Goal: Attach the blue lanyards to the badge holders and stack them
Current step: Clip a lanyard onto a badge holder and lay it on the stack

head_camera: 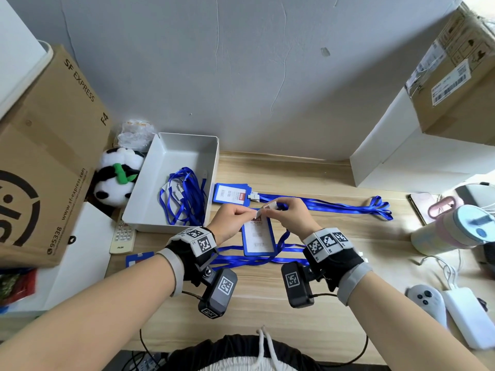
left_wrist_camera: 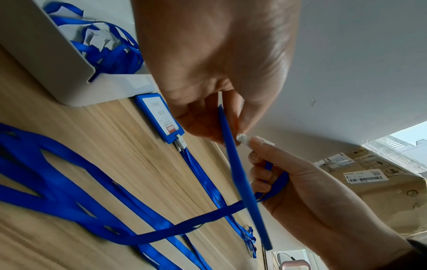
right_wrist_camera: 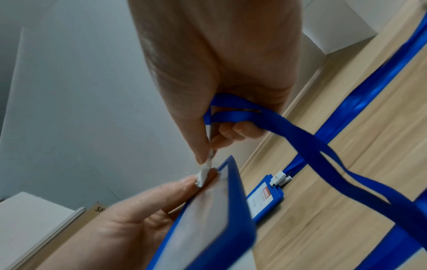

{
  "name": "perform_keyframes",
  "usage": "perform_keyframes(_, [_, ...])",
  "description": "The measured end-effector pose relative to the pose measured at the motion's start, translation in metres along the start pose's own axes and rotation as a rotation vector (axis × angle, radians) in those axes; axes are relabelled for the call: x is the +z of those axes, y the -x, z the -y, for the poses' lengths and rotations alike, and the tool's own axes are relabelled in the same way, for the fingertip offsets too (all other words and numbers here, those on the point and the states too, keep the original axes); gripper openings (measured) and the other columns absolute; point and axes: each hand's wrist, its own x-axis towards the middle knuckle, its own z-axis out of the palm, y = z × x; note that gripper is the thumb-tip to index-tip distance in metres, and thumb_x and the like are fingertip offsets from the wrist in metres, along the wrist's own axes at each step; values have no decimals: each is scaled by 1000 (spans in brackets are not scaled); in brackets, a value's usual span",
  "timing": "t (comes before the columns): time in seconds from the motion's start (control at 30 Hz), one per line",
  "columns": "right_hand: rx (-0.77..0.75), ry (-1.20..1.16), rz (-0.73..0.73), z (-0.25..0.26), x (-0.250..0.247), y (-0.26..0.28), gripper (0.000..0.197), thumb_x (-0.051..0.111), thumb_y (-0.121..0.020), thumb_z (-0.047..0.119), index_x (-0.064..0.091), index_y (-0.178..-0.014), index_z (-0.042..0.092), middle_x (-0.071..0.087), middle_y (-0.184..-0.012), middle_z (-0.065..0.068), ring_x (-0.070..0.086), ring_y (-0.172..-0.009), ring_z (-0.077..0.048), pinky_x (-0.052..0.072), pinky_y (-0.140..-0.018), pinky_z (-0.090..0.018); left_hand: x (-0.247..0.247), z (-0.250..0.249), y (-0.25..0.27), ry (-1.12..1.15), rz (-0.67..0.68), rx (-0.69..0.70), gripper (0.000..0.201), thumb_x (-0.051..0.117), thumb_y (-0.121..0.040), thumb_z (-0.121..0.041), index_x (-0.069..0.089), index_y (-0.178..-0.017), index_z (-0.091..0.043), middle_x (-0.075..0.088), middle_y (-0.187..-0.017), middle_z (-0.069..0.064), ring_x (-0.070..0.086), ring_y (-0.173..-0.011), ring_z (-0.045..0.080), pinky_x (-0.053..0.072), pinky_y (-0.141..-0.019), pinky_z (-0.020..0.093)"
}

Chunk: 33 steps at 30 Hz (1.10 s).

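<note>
Left hand pinches the top of the badge holder, long axis running near to far. Right hand pinches the lanyard's white clip just right of the slot, touching it.

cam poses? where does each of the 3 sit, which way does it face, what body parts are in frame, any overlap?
Head: on the head, looking forward and down at the desk; both forearms, left hand and right hand show.
Left wrist: under the left hand, facing along its fingers at the held badge holder, seen edge-on; right hand shows too.
Right wrist: under the right hand, facing the white clip; left hand shows too.
Shared: all three see the finished badge holder on the desk.
</note>
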Motion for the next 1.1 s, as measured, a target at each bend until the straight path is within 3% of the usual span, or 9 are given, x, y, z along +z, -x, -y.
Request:
perform_keyframes(0.1, [-17,-51,-35,-1,1,-1,14,68,-83,17,72,-85,4,60,-66,10,49,-44,7,34,-47,-7,0,-2,1,21,-13,25,23,58,-91,-14,69,-106,-2,68,-99,3,61,-96,11,47,-93,25])
perform_keyframes(0.23, [-23,28,3,-2,3,-1,13,67,-85,22,73,-84,10,63,-66,9,49,-46,6,34,-51,-9,0,-1,1,34,-16,41,24,59,-90,-15,68,-108,-3,68,-102,3,60,-95,7,47,-85,13])
perform_keyframes(0.33, [-19,21,-38,-1,2,-3,12,66,-84,22,72,-79,12,63,-67,6,50,-52,0,36,-53,-13,0,1,4,53,10,42,18,63,-87,-16,70,-101,-9,69,-100,1,61,-97,9,47,-92,22])
perform_keyframes(0.4, [8,-32,-64,-2,-2,-4,11,65,-83,20,72,-78,13,63,-68,2,50,-57,-6,38,-55,-19,-2,5,4,40,24,46,12,65,-85,-9,70,-94,-15,68,-97,-2,61,-101,13,48,-95,28])
perform_keyframes(0.47, [38,-84,-59,-3,-6,-5,11,64,-85,18,71,-81,12,63,-70,2,50,-58,-8,39,-53,-19,-5,8,5,34,34,49,20,63,-84,-1,67,-91,-20,67,-98,-3,61,-101,16,51,-92,30])
perform_keyframes(0.6, [98,-156,-18,-7,-8,-4,12,60,-89,15,67,-80,10,64,-71,0,52,-58,-10,40,-50,-17,-9,11,7,118,-21,30,39,68,-80,-2,59,-110,-25,66,-112,8,67,-98,24,55,-87,41])
perform_keyframes(0.77, [183,-209,48,-13,-7,-2,16,57,-91,16,62,-76,13,64,-74,0,52,-60,-11,41,-53,-19,-6,16,5,33,-26,-67,32,72,-80,-15,64,-110,-6,70,-104,15,67,-96,26,52,-86,39])
perform_keyframes(0.97, [311,-241,125,-14,-4,1,15,61,-89,18,60,-76,12,61,-71,-1,52,-59,-10,41,-49,-18,-2,16,8,22,77,-45,18,63,-88,-18,67,-103,-10,69,-94,8,65,-89,19,52,-84,35])
perform_keyframes(1.1, [379,-246,144,-13,-4,2,15,64,-87,19,55,-80,10,58,-70,-4,50,-58,-12,42,-52,-21,-2,16,7,7,81,-46,20,62,-88,-20,66,-105,-11,69,-96,7,66,-91,19,52,-86,36])
